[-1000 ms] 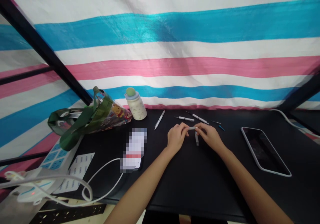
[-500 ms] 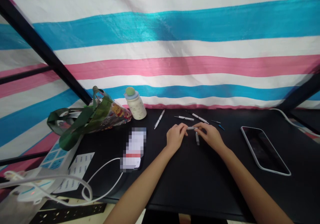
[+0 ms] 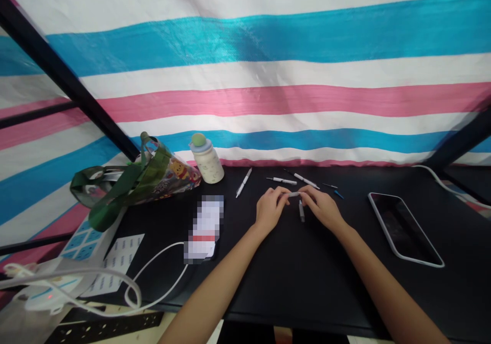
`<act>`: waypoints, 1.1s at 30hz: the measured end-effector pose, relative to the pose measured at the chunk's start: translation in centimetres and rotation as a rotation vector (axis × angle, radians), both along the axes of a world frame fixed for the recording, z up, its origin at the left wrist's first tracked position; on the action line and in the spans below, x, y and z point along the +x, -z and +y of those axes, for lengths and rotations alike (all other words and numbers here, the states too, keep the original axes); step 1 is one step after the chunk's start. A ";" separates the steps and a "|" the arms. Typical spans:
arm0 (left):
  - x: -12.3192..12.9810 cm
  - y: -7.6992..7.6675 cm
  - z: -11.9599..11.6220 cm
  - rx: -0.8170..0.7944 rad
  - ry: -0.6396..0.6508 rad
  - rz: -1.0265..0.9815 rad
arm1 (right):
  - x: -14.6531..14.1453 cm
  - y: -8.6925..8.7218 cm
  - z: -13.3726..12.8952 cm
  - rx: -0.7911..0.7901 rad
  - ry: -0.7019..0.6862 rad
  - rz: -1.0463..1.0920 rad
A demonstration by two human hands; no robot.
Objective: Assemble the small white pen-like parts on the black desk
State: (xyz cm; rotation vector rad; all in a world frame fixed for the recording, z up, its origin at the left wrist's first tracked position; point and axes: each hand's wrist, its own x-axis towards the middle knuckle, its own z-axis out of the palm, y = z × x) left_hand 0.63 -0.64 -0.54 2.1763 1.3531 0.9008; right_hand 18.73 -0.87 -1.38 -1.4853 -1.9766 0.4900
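- Grip: pinch from both sides, with the left hand (image 3: 270, 210) and the right hand (image 3: 322, 207) closed in and fingertips meeting on a slim grey pen barrel (image 3: 293, 195), one hand at each end; exact finger placement too small to make out
- Held barrel: raised just above the tabletop, between the two hands, long axis nearly level and running left to right, in line with the gap between the hands
- Nearer hand: no clear difference, both hands in contact and about equally close to the barrel's middle
- Directly below the grip: a short grey pen section (image 3: 302, 212) lying on the black tabletop (image 3: 307, 288), long axis running front to back, closer to the right hand than the left, just beside its fingertips
- Ahead of the hands: two white pens (image 3: 281, 181) (image 3: 306, 181), lying close together and angled differently, and a third white pen (image 3: 243, 182) further left
- Ahead and to the right: a thin dark rod (image 3: 330, 185) and a small blue tip (image 3: 338, 195), near each other
- Right of the work area: a smartphone (image 3: 402, 229) in a pale-edged case, face up, well apart from the right hand
- Left of the work area: a pixelated flat object (image 3: 203, 229), identity not readable, with a white cable (image 3: 161, 262) curving past it
- Far left: a cream bottle with a green cap (image 3: 206, 164) beside a printed bag with green handles (image 3: 169, 173)
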 end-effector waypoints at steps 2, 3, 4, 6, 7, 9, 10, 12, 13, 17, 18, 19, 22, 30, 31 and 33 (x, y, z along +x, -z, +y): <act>0.0 0.1 0.0 0.003 -0.009 -0.023 | 0.0 0.2 0.1 0.011 -0.004 0.035; -0.1 0.2 0.0 0.002 -0.005 -0.032 | 0.0 0.4 0.2 0.019 -0.008 0.042; -0.1 0.2 0.0 0.001 0.001 -0.039 | 0.0 0.5 0.3 0.024 -0.012 0.046; -0.1 0.3 0.0 0.004 0.017 -0.043 | 0.0 0.6 0.4 0.017 -0.019 0.039; -0.1 0.3 0.0 0.008 0.026 -0.042 | 0.1 0.7 0.4 0.011 -0.022 0.026; 0.0 0.3 0.0 0.015 0.047 -0.035 | 0.2 0.6 0.4 0.005 -0.021 -0.017; 0.0 0.2 0.0 0.016 0.061 -0.027 | 0.2 0.6 0.3 0.005 -0.018 -0.040; 0.0 0.1 0.0 0.009 0.072 -0.005 | 0.3 0.5 0.3 0.008 -0.002 -0.062; 0.0 0.1 -0.1 0.003 0.063 0.005 | 0.3 0.4 0.3 0.006 0.007 -0.057; 0.0 0.0 -0.1 -0.001 -0.006 -0.011 | 0.1 0.5 0.3 -0.005 0.005 0.028; 0.0 0.0 -0.1 0.001 -0.012 -0.020 | 0.1 0.6 0.3 -0.002 -0.009 0.045; 0.0 0.0 -0.1 0.002 -0.013 -0.026 | 0.0 0.6 0.3 0.003 -0.022 0.058; 0.0 0.0 -0.1 0.001 -0.002 -0.034 | -0.1 0.6 0.2 0.005 -0.055 0.057; -0.1 -0.1 -0.1 0.080 0.077 -0.045 | 0.1 0.0 0.1 -0.019 -0.060 0.040; -0.1 -0.1 -0.1 0.091 0.077 -0.035 | 0.1 0.0 0.1 -0.026 -0.068 0.058; -0.1 -0.2 -0.2 0.113 0.071 -0.003 | 0.1 0.1 0.2 -0.033 -0.066 0.077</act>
